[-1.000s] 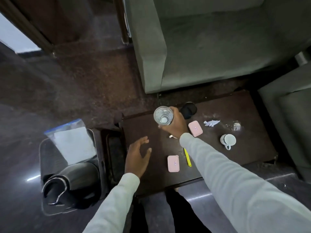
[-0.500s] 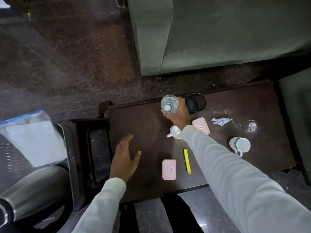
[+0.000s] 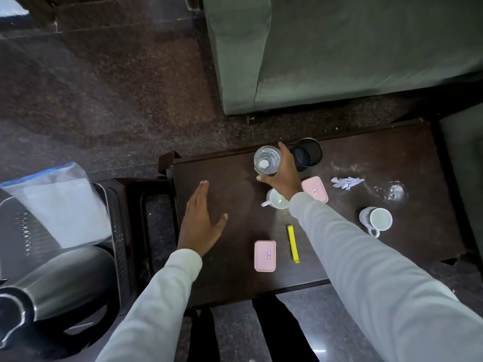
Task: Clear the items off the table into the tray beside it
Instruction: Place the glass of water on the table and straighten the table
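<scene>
My right hand (image 3: 283,176) is wrapped around a clear drinking glass (image 3: 267,160) near the far edge of the dark wooden table (image 3: 392,158). My left hand (image 3: 202,220) lies flat and open on the table's left part, holding nothing. On the table stand a black cup (image 3: 307,154), two white mugs (image 3: 277,199) (image 3: 376,220), two pink lidded boxes (image 3: 315,189) (image 3: 265,256), a yellow clip (image 3: 293,243), a crumpled white paper scrap (image 3: 347,182) and another clear glass (image 3: 394,193). The metal tray (image 3: 115,205) sits left of the table.
In the tray lie a steel flask (image 3: 65,286) and a clear zip bag (image 3: 56,202). A dark side stand (image 3: 142,194) is between tray and table. A grey-green sofa (image 3: 339,48) stands beyond the table, another seat (image 3: 467,163) at the right.
The view has shifted so the table sits more central and the tray further left. My right hand stays on the glass; a white mug under my wrist has come into sight.
</scene>
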